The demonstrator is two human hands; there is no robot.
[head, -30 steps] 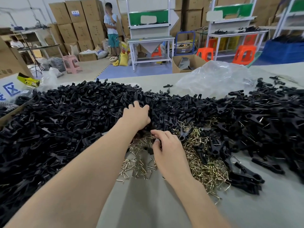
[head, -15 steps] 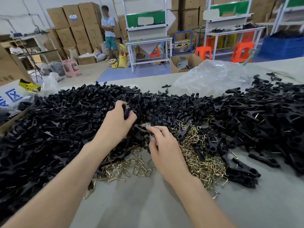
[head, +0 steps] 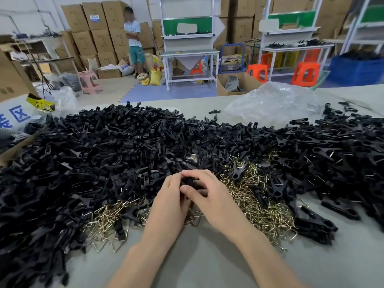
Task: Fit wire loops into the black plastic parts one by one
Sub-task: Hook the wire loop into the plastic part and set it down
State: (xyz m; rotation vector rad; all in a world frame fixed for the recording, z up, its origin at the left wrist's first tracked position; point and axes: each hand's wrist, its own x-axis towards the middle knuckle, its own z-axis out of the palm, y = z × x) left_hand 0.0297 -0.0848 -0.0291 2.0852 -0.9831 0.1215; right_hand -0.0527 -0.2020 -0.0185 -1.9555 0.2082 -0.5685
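Wire loops point(head: 259, 204) lie heaped on the table point(head: 207, 265), under and beside our wrists. Our left hand point(head: 170, 204) and right hand point(head: 209, 196) together pinch one black part point(head: 188, 182); whether a loop is seated, we cannot tell. The large black heap point(head: 124, 146) suggests that most of the work is still to do.

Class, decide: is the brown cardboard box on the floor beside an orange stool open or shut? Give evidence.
Open: the brown cardboard box has its flaps spread and dark contents show inside.

Grey table point(head: 207, 267) under black parts point(head: 104, 152), wire loops point(head: 259, 204).
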